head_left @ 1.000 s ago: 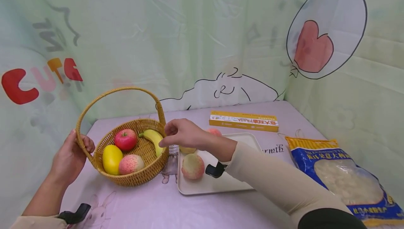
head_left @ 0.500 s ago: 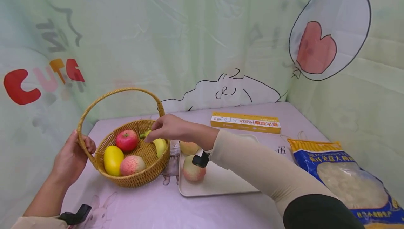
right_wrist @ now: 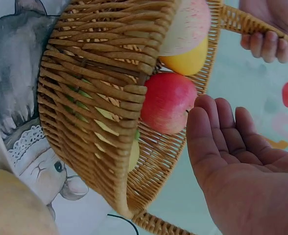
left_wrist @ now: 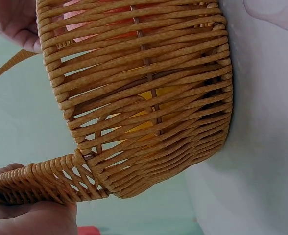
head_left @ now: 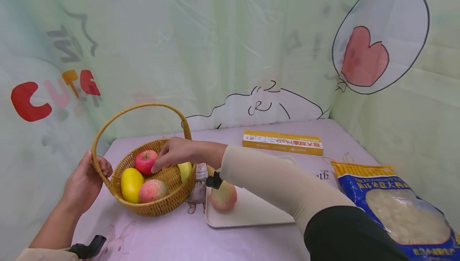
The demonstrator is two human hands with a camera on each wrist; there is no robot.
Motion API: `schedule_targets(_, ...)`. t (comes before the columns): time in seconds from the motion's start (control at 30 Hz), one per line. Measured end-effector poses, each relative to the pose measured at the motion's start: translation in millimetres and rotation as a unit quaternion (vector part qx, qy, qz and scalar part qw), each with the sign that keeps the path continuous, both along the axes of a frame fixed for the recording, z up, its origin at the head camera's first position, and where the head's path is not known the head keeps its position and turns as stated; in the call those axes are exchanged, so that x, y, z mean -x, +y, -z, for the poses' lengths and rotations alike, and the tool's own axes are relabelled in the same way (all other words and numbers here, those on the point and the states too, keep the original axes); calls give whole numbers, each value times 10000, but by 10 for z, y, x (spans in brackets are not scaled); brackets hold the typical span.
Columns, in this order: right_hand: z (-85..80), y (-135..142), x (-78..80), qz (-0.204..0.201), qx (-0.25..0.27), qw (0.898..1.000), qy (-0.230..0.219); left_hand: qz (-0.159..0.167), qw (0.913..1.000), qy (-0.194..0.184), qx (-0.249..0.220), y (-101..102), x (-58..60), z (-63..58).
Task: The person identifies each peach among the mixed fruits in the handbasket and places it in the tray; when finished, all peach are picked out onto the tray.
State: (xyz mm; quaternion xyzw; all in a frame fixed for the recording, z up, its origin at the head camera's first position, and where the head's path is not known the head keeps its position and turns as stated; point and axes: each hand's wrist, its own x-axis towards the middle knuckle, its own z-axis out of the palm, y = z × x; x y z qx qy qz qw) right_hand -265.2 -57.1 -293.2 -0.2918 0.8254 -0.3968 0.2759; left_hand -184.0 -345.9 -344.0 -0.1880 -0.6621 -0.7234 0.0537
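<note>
My left hand [head_left: 83,183] grips the side of the wicker basket's handle [head_left: 140,106], fingers curled round it, as the left wrist view also shows. The basket [head_left: 154,210] holds a red apple [head_left: 144,161], a yellow mango-like fruit [head_left: 131,185], a pink peach [head_left: 153,191] and a banana [head_left: 185,170] partly hidden by my wrist. Over the basket, my right hand [head_left: 177,151] reaches in under the handle, fingertips close by the apple. In the right wrist view its loosely bent fingers [right_wrist: 203,142] hold nothing and the apple [right_wrist: 168,100] lies just beyond them.
Right of the basket, a cream tray [head_left: 258,213] bears a peach [head_left: 223,196]; another fruit behind it is mostly hidden by my forearm. A yellow pasta box [head_left: 282,142] lies at the back. A blue and yellow bag [head_left: 399,209] lies on the right.
My right hand has moved left, from above the banana to beside the apple. The left hand keeps its grip on the handle, and the fruit in the basket stays put.
</note>
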Motion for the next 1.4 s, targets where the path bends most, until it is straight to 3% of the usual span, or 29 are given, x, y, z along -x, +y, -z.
schedule_targets(0.47, 86, -324, 140, -179, -170, 9996, -163, -20, 10000, 11, 93, -7, -6, -7)
schedule_targets(0.77, 218, -550, 115, -176, -737, 9968, -248, -41, 10000, -48, 53, -11, -5, 9)
schedule_targets(1.07, 252, -650, 102, -575, -1250, 9904, -90, -105, 9999, -103, 88, -14, 11, 11)
schedule_targets(1.4, 298, -638, 122, -1078, -1603, 9790, -658, -169, 9997, -49, 173, 5, 13, -1)
